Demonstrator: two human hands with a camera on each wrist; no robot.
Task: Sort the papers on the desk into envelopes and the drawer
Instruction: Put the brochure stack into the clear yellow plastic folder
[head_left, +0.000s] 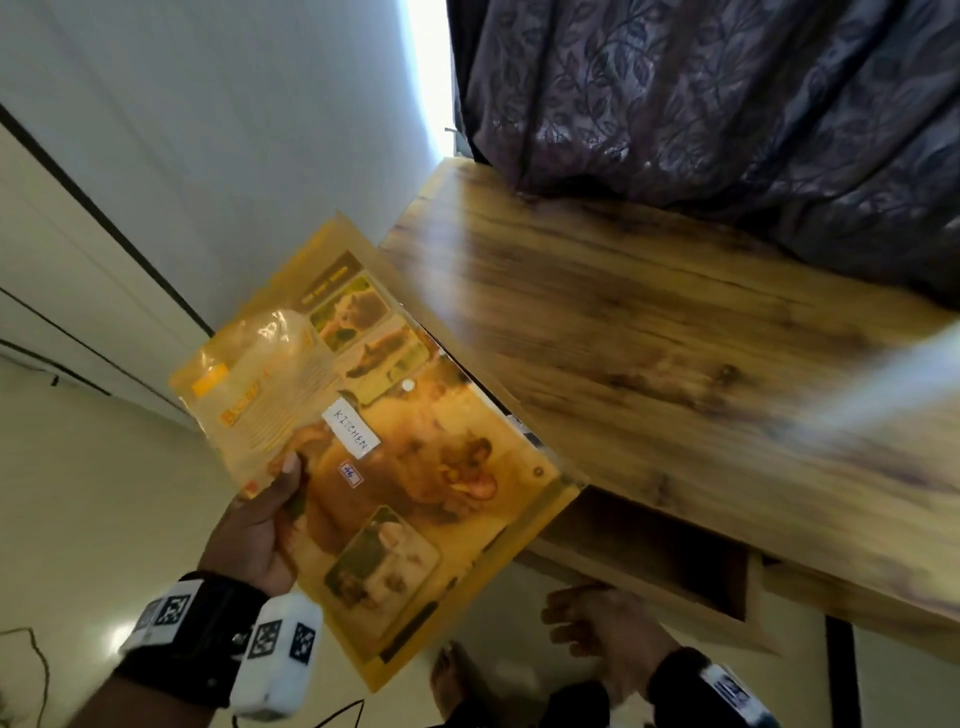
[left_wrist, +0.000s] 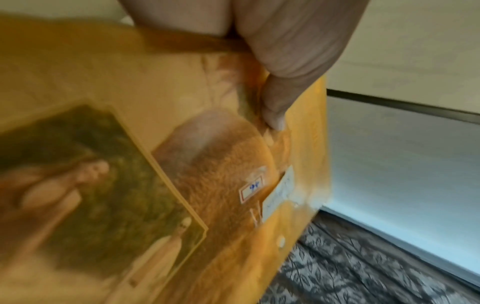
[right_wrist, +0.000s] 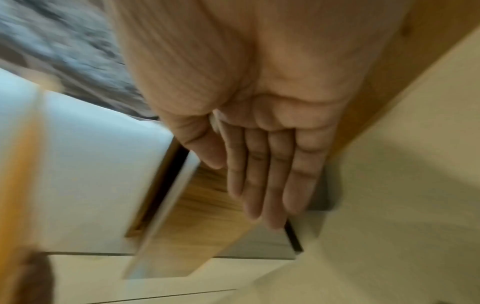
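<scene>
My left hand (head_left: 270, 525) grips a translucent orange plastic envelope (head_left: 395, 467) by its left edge, the thumb (left_wrist: 275, 111) pressed on its front. The envelope (left_wrist: 207, 164) holds printed pages with food photos and carries a white label reading KITCHEN (head_left: 351, 427) and a small numbered sticker (head_left: 350, 474). It hangs over the floor just left of the wooden desk (head_left: 675, 332). Under the desk top a drawer (head_left: 649, 561) stands pulled out. My right hand (head_left: 608, 634) is below the drawer front, fingers (right_wrist: 262, 174) straight and together, holding nothing.
A dark patterned curtain (head_left: 727, 104) hangs over the desk's far edge. White wall and cupboard panels (head_left: 104, 234) fill the left. A thin cable (head_left: 36, 670) lies on the pale floor at lower left. A bare foot (head_left: 452, 680) shows near the bottom.
</scene>
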